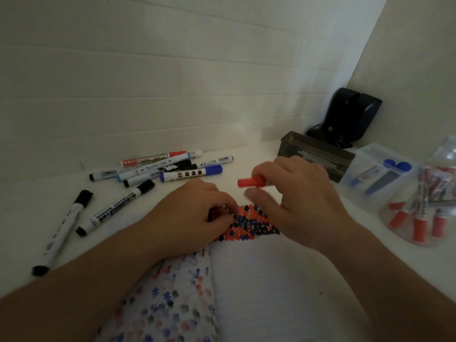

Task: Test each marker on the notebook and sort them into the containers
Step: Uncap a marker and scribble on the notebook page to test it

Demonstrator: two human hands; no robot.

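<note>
Lying open on the white desk (246,154), one notebook (266,287) fills the space under and between both forearms, its far edge covered in red, black and blue test marks and its left page dotted with fainter ones. One dark device (350,117) stands well beyond the right hand in the corner, with one brown box (311,154) just past that hand's knuckles. To the right of the right hand sit two clear containers: the nearer round jar (419,218) holds about four red-capped markers that I can count, though blur hides the rest, and the square tub (375,169) behind it holds about three blue ones. Left of the left hand lie two black-capped markers (111,213), apart from each other, and beyond that hand a loose pile of markers (162,166), roughly seven, overlapping so the count is unsure. The right hand (301,191) pinches one red marker (251,181) above the notebook's far edge, red end pointing left; the fingers hide most of its body. The left hand (197,213) rests on the marked strip with fingers curled, seemingly round something small and dark, but I cannot tell what.
</note>
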